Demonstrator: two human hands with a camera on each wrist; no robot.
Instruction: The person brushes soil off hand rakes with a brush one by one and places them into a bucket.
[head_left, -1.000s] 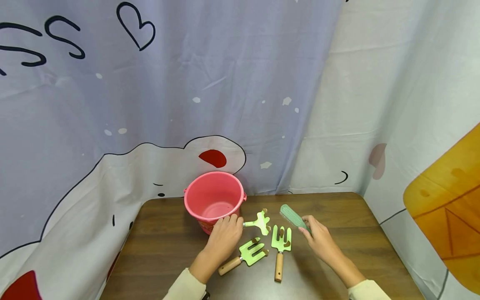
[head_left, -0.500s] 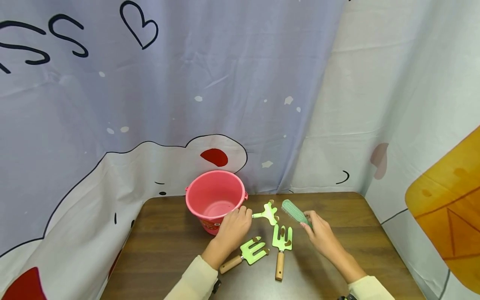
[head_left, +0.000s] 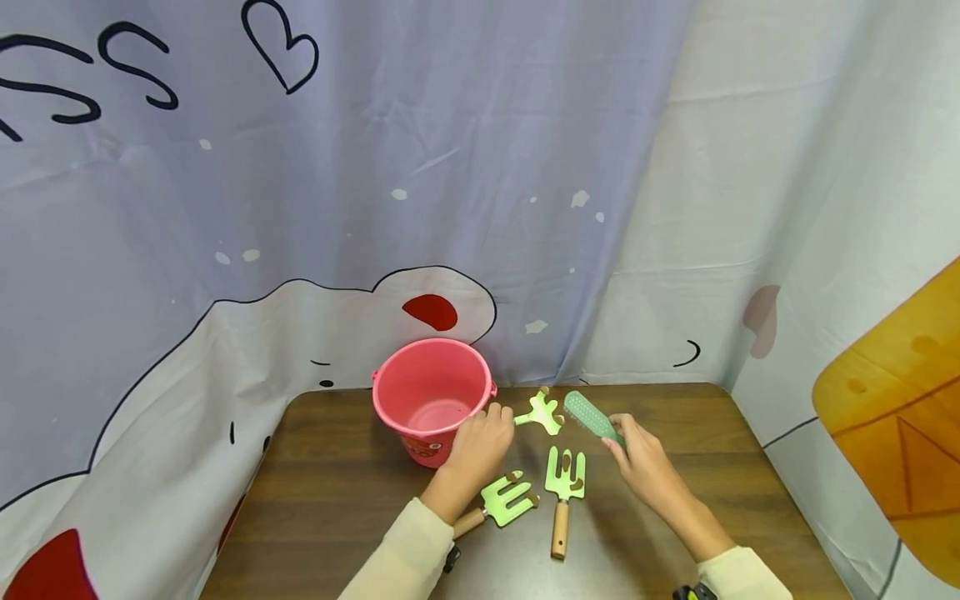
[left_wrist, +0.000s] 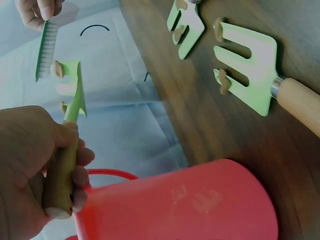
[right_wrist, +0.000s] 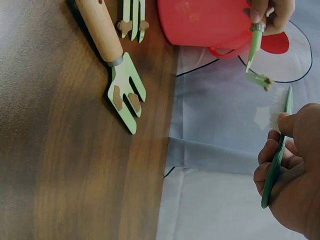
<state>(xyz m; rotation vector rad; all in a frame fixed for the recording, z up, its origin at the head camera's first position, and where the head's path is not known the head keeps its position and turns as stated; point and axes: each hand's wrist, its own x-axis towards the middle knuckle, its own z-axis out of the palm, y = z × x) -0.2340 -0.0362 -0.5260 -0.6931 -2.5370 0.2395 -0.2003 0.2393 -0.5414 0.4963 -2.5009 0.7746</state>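
Hand rake is hovering at lower centre-right, left grip clasping it, right grip holding a green brush; left forearm is partly hiding one garden fork, pink bucket standing farther left.

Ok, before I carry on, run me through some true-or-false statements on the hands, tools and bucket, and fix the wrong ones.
1. The right hand holds the green brush. True.
2. The left hand grips the bucket's rim. False: it grips the wooden handle of the green rake.
3. Both forks lie on the table. True.
4. The tines of both forks are spotless. False: they carry brown patches.
5. The pink bucket stands upright. True.
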